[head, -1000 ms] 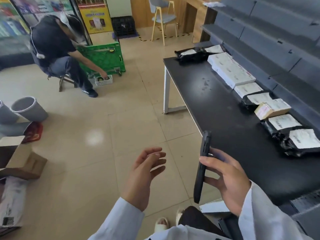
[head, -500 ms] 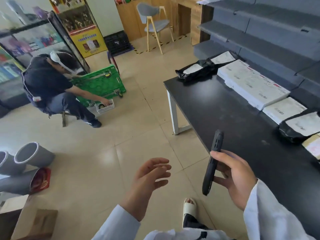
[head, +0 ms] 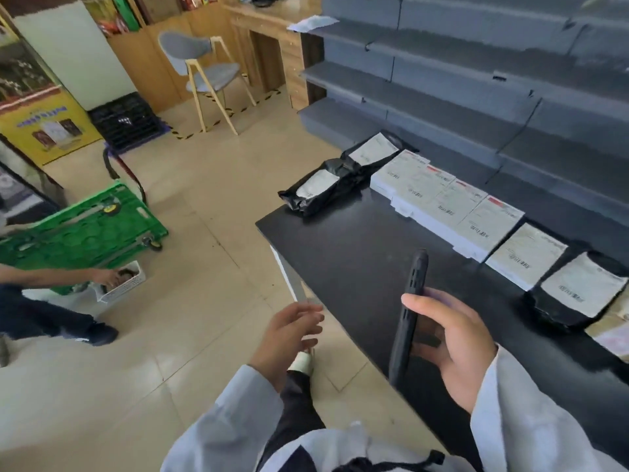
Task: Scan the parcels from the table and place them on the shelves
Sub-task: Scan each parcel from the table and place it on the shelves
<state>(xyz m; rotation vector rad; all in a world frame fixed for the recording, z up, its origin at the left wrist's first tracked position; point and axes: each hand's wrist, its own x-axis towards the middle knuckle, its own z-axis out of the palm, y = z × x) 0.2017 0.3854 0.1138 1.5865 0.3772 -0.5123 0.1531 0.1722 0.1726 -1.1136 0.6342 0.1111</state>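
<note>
A black table [head: 343,253] carries a row of parcels along its far edge. Two black bags with white labels [head: 326,189] lie at its left end, then several flat white boxes [head: 446,202], a white envelope [head: 526,255] and another black labelled bag [head: 578,291]. My right hand [head: 449,338] grips a black phone [head: 406,315] held upright on edge above the table's near side. My left hand [head: 289,330] hangs over the floor left of the table with relaxed fingers, holding nothing. Grey shelves [head: 459,107] stand behind the table.
A person crouches at the left by an upturned green trolley [head: 81,233], a hand in a small white basket [head: 124,282]. A grey chair [head: 207,73], a wooden counter [head: 269,46] and a black crate [head: 126,120] stand at the back. One white parcel [head: 311,22] lies on a high shelf.
My view has swung right and up toward the table's left end and the shelves. Both hands keep their pose, the phone still upright in my right hand.
</note>
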